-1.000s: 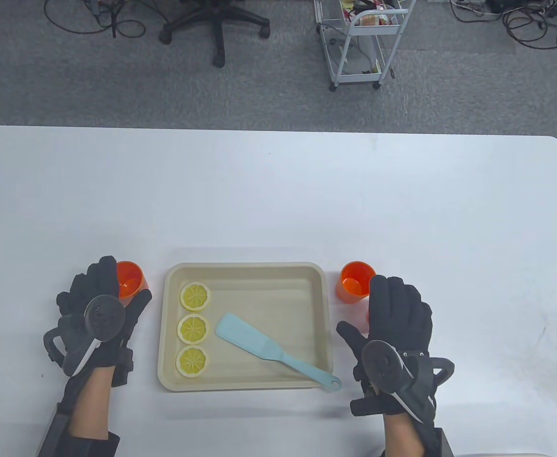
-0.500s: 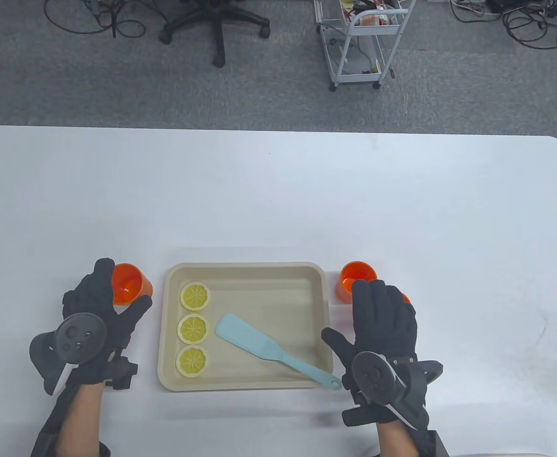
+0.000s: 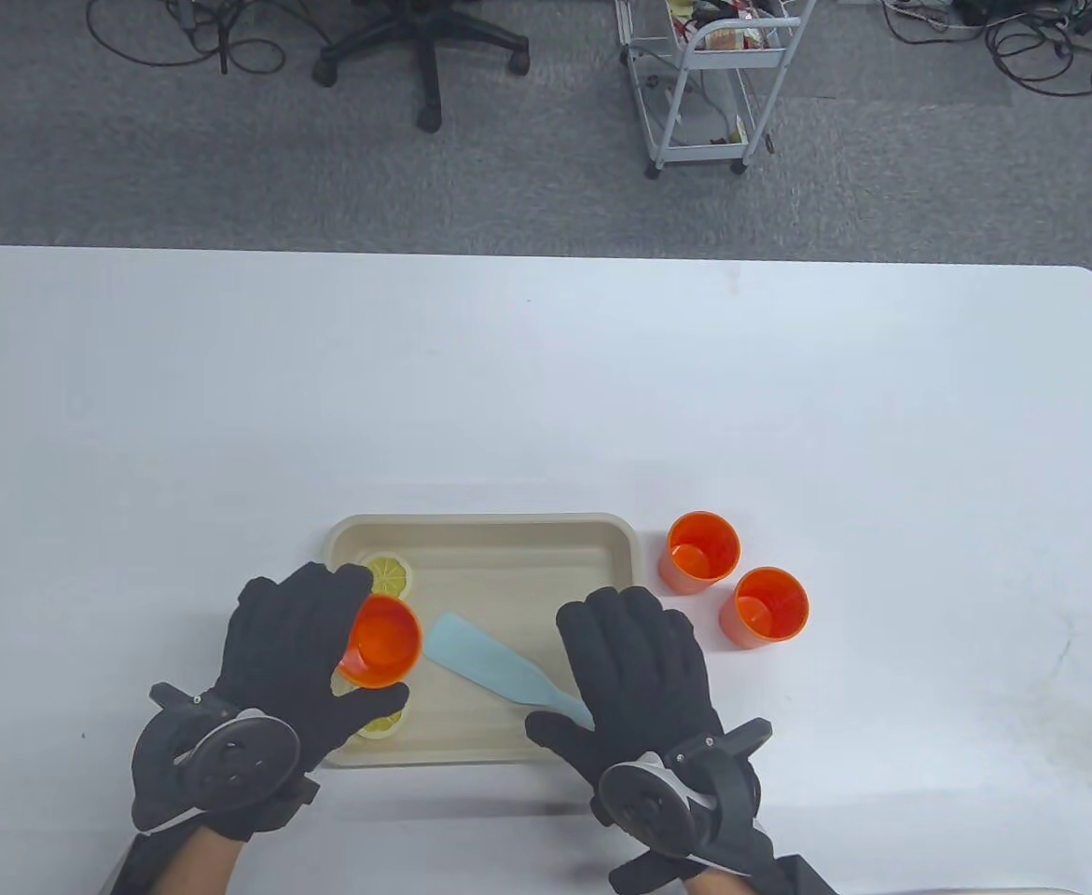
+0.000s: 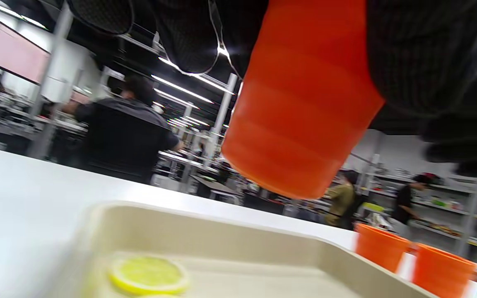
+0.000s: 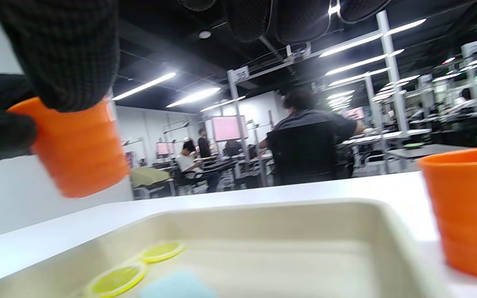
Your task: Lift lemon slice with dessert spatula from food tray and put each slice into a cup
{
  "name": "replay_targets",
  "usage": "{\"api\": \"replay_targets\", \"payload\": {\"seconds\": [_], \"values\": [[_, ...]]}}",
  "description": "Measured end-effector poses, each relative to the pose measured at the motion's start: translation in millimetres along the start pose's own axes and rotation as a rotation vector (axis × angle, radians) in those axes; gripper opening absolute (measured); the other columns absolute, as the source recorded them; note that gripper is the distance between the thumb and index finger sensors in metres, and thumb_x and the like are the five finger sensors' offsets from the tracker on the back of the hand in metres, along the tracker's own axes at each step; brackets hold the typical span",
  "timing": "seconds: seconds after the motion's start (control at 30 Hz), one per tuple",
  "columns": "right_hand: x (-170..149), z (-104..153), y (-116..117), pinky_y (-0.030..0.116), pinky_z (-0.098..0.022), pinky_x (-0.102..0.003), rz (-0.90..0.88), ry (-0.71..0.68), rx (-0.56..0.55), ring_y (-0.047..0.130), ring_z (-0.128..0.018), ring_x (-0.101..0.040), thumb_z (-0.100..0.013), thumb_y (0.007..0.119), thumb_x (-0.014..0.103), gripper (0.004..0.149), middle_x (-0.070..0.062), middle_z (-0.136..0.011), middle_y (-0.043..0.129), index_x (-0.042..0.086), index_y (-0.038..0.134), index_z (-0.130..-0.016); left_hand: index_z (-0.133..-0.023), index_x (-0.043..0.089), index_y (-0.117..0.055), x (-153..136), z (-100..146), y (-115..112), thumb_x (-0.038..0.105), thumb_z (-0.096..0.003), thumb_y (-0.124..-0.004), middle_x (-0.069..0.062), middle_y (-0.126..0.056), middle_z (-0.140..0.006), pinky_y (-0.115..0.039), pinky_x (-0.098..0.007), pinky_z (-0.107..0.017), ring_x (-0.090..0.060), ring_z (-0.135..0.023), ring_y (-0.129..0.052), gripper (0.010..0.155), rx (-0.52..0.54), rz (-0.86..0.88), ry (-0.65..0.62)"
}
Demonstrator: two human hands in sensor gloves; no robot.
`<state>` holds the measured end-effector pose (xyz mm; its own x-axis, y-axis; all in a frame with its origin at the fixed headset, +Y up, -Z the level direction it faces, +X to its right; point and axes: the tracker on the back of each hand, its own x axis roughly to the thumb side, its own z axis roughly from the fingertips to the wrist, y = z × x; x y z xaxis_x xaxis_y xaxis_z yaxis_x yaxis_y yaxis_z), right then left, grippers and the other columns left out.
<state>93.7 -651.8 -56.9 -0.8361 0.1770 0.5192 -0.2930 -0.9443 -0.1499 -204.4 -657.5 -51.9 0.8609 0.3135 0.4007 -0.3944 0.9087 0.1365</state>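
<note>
My left hand [image 3: 308, 643] grips an orange cup [image 3: 379, 642] and holds it in the air over the left side of the beige food tray [image 3: 480, 524]; the left wrist view shows this cup [image 4: 300, 103] lifted above a lemon slice [image 4: 147, 275]. One slice [image 3: 391, 570] shows behind the cup, another [image 3: 383, 723] peeks out under my thumb, and the middle one is hidden. The light blue spatula [image 3: 476, 654] lies in the tray. My right hand [image 3: 634, 657] hovers with straight fingers over its handle, which is covered.
Two more orange cups [image 3: 702, 550] [image 3: 769, 606] stand upright on the white table just right of the tray. A rolling cart [image 3: 709, 84] and an office chair [image 3: 424, 47] stand on the floor beyond the table's far edge.
My left hand has lifted the cup from left of the tray and carried it right, over the slices. My right hand moved left from the two cups to above the spatula handle.
</note>
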Motion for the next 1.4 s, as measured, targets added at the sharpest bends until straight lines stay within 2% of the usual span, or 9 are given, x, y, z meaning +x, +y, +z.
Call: {"api": "replay_targets", "payload": {"seconds": [0.13, 0.4, 0.5, 0.67, 0.87, 1.13, 1.27, 1.4], "values": [[13.5, 0.1, 6.3, 0.043, -0.080, -0.067, 0.005, -0.057, 0.031, 0.052, -0.113, -0.046, -0.047, 0.091, 0.060, 0.103, -0.011, -0.121, 0.042, 0.024, 0.026, -0.118, -0.123, 0.023, -0.032, 14.0, -0.6, -7.4, 0.067, -0.0423, -0.093, -0.003, -0.063, -0.122, -0.045, -0.077, -0.082, -0.043, -0.116, -0.061, 0.110, -0.040, 0.031, -0.108], [35.4, 0.9, 16.9, 0.046, -0.080, -0.066, -0.014, -0.182, 0.097, 0.056, -0.112, -0.043, -0.046, 0.093, 0.058, 0.105, -0.010, -0.120, 0.046, 0.022, 0.025, -0.117, -0.123, 0.021, -0.029, 32.6, -1.7, -22.0, 0.066, -0.0378, -0.096, 0.000, -0.066, -0.120, -0.046, -0.076, -0.082, -0.041, -0.116, -0.062, 0.117, -0.145, 0.029, -0.223], [40.0, 0.8, 21.3, 0.047, -0.080, -0.066, -0.012, -0.214, 0.138, 0.059, -0.111, -0.042, -0.045, 0.094, 0.057, 0.106, -0.009, -0.118, 0.049, 0.021, 0.024, -0.117, -0.122, 0.019, -0.027, 40.3, -1.9, -25.8, 0.066, -0.0366, -0.096, 0.000, -0.068, -0.118, -0.046, -0.076, -0.082, -0.040, -0.116, -0.062, 0.120, -0.163, 0.028, -0.250], [41.8, 1.3, 25.1, 0.051, -0.079, -0.065, 0.010, -0.234, 0.146, 0.070, -0.105, -0.036, -0.043, 0.097, 0.056, 0.109, -0.008, -0.114, 0.055, 0.018, 0.026, -0.116, -0.121, 0.013, -0.025, 43.7, -2.6, -31.6, 0.066, -0.0342, -0.097, 0.000, -0.071, -0.115, -0.049, -0.074, -0.082, -0.037, -0.115, -0.065, 0.125, -0.185, 0.006, -0.260], [43.0, 2.6, 27.5, 0.054, -0.078, -0.065, 0.045, -0.273, 0.110, 0.076, -0.099, -0.034, -0.040, 0.099, 0.056, 0.109, -0.010, -0.110, 0.059, 0.015, 0.031, -0.115, -0.120, 0.008, -0.025, 45.6, -2.9, -36.7, 0.068, -0.0320, -0.097, 0.000, -0.074, -0.112, -0.052, -0.072, -0.082, -0.032, -0.113, -0.069, 0.128, -0.174, 0.021, -0.285], [49.3, 3.6, 28.6, 0.055, -0.077, -0.066, 0.080, -0.263, 0.087, 0.077, -0.097, -0.033, -0.040, 0.101, 0.056, 0.104, -0.010, -0.110, 0.059, 0.019, 0.039, -0.115, -0.120, 0.015, -0.026, 44.1, -4.3, -35.2, 0.073, -0.0263, -0.095, 0.005, -0.079, -0.108, -0.054, -0.071, -0.081, -0.029, -0.112, -0.071, 0.130, -0.143, 0.008, -0.276], [46.2, 1.6, 25.4, 0.055, -0.077, -0.066, 0.081, -0.227, 0.110, 0.078, -0.096, -0.032, -0.039, 0.102, 0.056, 0.105, -0.008, -0.110, 0.059, 0.023, 0.039, -0.116, -0.121, 0.014, -0.025, 44.9, -4.0, -37.1, 0.074, -0.0290, -0.093, 0.003, -0.078, -0.109, -0.052, -0.073, -0.081, -0.033, -0.112, -0.070, 0.129, -0.139, 0.008, -0.271], [28.1, 0.4, 10.7, 0.054, -0.078, -0.066, 0.040, -0.150, 0.127, 0.075, -0.099, -0.034, -0.040, 0.102, 0.055, 0.104, -0.006, -0.111, 0.058, 0.025, 0.038, -0.117, -0.121, 0.017, -0.021, 40.8, -1.8, -28.0, 0.072, -0.0334, -0.091, 0.000, -0.070, -0.116, -0.048, -0.075, -0.082, -0.038, -0.115, -0.065, 0.125, -0.080, -0.029, -0.231]]}}
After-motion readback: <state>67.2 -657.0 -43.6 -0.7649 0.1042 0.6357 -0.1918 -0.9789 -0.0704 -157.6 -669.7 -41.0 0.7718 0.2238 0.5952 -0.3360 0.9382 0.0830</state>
